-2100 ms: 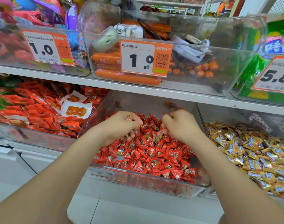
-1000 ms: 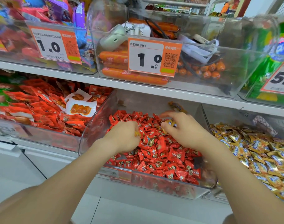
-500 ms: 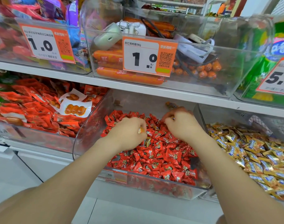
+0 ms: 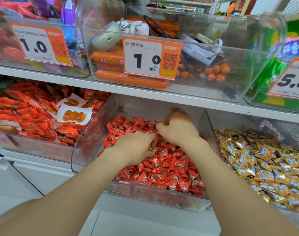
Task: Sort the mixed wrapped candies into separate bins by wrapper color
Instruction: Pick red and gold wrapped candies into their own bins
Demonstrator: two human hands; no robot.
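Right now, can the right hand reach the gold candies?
Probably yes: the right hand sits in the red candy bin just beside the gold candies, and only a clear wall, open above, stands between them.

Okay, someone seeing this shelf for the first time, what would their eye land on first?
The heap of red candies filling the clear middle bin in the lower row, with the left hand and right hand dug into it. Next, the gold candies piled just to its right, and the orange 1.0 price tag on the sausage bin above.
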